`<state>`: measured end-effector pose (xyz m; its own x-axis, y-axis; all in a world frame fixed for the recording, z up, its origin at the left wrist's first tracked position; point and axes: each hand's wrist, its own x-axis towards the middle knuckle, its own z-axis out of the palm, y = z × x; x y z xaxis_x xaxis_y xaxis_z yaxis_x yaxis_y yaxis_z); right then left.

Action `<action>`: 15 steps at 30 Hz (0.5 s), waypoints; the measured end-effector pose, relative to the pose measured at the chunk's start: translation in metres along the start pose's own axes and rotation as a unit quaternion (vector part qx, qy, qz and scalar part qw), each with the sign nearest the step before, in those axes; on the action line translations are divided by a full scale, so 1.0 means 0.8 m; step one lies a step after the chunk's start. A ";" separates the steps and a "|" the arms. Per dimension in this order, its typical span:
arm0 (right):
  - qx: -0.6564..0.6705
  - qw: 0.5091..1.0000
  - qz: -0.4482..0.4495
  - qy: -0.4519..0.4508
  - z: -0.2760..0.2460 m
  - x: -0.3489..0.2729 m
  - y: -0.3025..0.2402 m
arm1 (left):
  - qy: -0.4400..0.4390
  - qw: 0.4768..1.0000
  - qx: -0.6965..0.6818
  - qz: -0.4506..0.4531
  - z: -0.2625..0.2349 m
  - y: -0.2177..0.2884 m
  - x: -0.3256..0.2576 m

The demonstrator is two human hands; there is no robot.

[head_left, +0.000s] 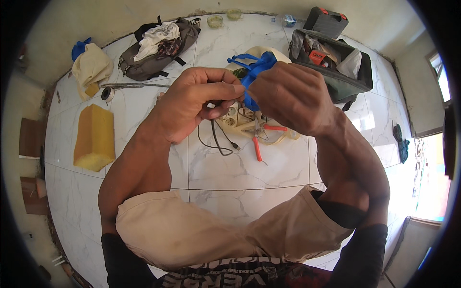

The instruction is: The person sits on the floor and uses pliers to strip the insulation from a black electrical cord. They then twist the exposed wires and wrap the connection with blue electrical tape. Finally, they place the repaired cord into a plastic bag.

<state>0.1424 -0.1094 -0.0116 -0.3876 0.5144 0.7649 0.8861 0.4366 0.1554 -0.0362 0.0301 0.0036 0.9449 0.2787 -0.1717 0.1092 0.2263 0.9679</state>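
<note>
My left hand is raised in front of me, thumb and fingertips pinched together. Close beside it, my right hand is closed, its knuckles up and its fingertips turned toward the left thumb. Whatever sits between the fingertips is too small or hidden to make out. Below the left hand, a black cable with a USB plug loops down; its upper part disappears behind that hand. Beyond the hands lie a cream multi-socket power strip, red-handled pliers and a blue cloth strap or bag, partly covered by my right hand.
A yellow foam block and a tape roll are on the tiled floor at left. A grey backpack lies farther back. An open tool bag and a dark case stand at back right. Dark green cord lies far right.
</note>
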 end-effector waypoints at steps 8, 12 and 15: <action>0.195 0.895 0.400 0.023 -0.006 0.013 -0.016 | 0.004 0.996 0.077 0.052 0.001 -0.001 -0.001; 0.232 0.845 0.475 0.086 0.001 0.006 -0.007 | 0.018 0.996 0.058 0.063 -0.003 -0.007 0.003; 0.295 0.810 0.500 0.082 -0.001 0.006 -0.005 | 0.042 0.991 0.081 0.098 -0.002 -0.011 0.004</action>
<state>0.1370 -0.1088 -0.0080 0.5300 0.7455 0.4041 0.4417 0.1641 -0.8820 -0.0347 0.0305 -0.0055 0.9247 0.3804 0.0143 -0.0193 0.0092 0.9998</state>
